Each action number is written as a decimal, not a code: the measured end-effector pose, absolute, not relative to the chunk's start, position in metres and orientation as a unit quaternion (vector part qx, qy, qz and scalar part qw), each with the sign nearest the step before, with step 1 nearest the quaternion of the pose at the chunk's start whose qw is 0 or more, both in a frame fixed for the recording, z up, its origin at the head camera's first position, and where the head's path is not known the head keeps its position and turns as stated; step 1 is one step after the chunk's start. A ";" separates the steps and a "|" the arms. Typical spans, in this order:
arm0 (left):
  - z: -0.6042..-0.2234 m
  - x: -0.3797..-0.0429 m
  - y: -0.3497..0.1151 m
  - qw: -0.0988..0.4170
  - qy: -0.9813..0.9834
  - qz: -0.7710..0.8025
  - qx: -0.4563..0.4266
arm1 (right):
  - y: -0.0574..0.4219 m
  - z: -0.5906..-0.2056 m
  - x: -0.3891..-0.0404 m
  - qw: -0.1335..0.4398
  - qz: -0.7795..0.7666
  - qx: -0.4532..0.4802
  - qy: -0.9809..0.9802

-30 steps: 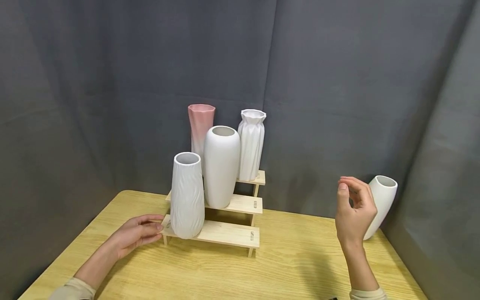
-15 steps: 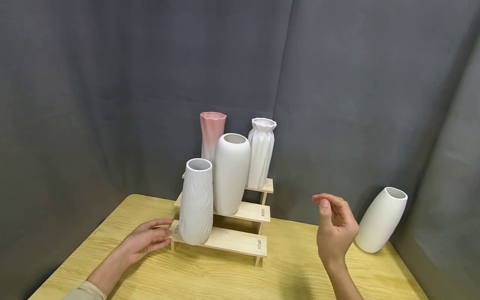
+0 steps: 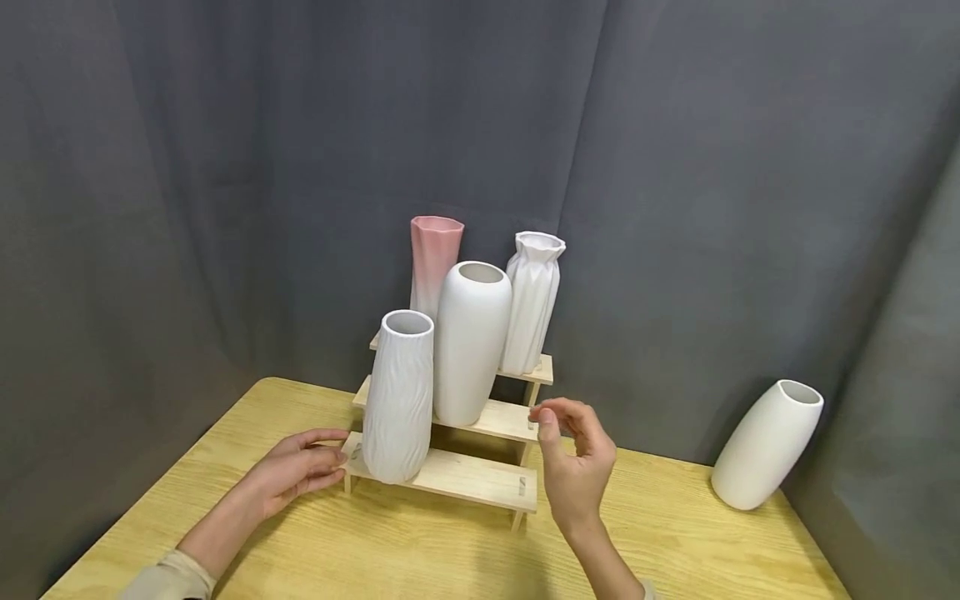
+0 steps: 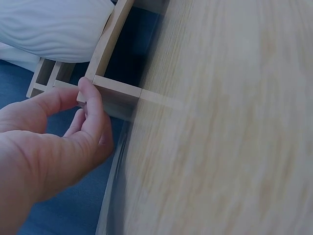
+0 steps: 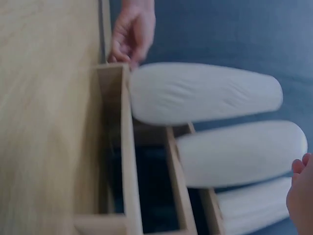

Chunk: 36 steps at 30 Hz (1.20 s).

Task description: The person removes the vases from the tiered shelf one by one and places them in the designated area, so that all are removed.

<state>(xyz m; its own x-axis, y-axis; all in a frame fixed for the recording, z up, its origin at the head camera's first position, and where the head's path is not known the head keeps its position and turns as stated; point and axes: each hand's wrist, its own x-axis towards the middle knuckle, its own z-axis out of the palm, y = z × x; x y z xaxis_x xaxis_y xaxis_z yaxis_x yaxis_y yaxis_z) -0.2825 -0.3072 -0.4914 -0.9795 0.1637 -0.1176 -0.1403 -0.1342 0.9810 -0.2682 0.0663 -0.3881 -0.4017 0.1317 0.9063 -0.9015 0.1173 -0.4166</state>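
Observation:
My left hand (image 3: 300,472) pinches the left end of the lowest step of a three-step wooden stand (image 3: 480,482). In the left wrist view, the thumb and fingers close on the corner of that step (image 4: 105,58). My right hand (image 3: 576,467) holds nothing, in the air at the stand's right end, its fingers loosely bent with a gap to the thumb. A white wavy-textured vase (image 3: 399,400) stands on the lowest step and a smooth white vase (image 3: 472,350) on the middle one. On the top step are a pink-and-white vase (image 3: 437,258) and a white pleated vase (image 3: 532,304).
Another smooth white vase (image 3: 767,446) stands on the right of the wooden table (image 3: 675,533), beside the curtain, and looks tilted in the head view. Grey curtains (image 3: 675,208) close off the back and both sides.
My right hand has moved left, from beside the far-right vase to the stand's right end. The left hand stays at the lowest step. The head view has shifted a little.

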 end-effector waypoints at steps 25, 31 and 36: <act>-0.491 -0.284 -0.310 0.108 0.640 0.760 0.018 | -0.049 -0.429 -0.258 0.175 0.658 0.162 -0.715; -0.492 -0.285 -0.310 0.107 0.636 0.764 0.016 | -0.056 -0.435 -0.260 0.140 0.645 0.155 -0.735; -0.494 -0.286 -0.312 0.109 0.635 0.764 0.021 | -0.061 -0.440 -0.264 0.124 0.644 0.152 -0.739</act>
<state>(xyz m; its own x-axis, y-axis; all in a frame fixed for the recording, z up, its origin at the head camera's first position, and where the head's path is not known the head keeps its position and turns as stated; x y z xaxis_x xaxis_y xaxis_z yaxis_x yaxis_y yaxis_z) -0.2856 -0.3119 -0.4942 -0.9756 0.1923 -0.1060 -0.1394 -0.1695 0.9756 -0.2639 -0.0608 -0.4398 -0.9228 -0.0647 0.3799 -0.3851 0.1230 -0.9146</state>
